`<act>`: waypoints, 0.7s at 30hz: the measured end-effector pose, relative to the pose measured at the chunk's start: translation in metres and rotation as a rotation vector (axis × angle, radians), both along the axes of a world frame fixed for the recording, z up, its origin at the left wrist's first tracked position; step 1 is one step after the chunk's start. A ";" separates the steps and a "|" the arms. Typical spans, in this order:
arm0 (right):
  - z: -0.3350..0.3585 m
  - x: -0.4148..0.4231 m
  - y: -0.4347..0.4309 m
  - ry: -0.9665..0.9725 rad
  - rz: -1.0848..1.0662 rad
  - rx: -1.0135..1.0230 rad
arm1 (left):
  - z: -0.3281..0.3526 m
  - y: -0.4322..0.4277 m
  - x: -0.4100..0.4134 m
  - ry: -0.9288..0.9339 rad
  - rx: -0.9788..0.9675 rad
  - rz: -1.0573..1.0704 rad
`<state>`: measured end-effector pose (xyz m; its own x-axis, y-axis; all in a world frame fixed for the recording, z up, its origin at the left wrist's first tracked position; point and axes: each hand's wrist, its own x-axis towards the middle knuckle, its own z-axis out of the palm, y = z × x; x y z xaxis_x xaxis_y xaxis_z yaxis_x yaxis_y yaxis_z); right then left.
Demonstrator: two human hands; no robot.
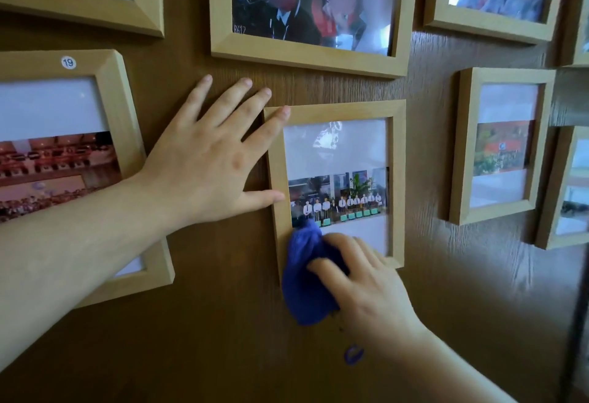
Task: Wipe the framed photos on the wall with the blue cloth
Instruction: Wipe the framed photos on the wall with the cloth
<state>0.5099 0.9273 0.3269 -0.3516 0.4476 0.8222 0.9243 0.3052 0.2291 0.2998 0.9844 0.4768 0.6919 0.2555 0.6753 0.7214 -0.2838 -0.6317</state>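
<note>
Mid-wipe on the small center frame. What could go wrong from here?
1. The right hand presses the blue cloth on the lower left corner of the center frame; a hard push might tilt or unseat it, though the left hand braces its left edge.
2. The cloth bunches over the frame's bottom edge and could snag there.
3. Neighbouring frames hang close; the left forearm lies across the frame marked 19 and could nudge it.

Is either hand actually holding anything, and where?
The right hand holds the bunched blue cloth at its right side. The left hand holds nothing, lying flat against the frame.
</note>
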 end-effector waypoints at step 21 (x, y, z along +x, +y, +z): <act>0.051 0.032 -0.012 0.036 -0.185 0.165 | -0.010 -0.001 -0.001 0.073 0.029 -0.114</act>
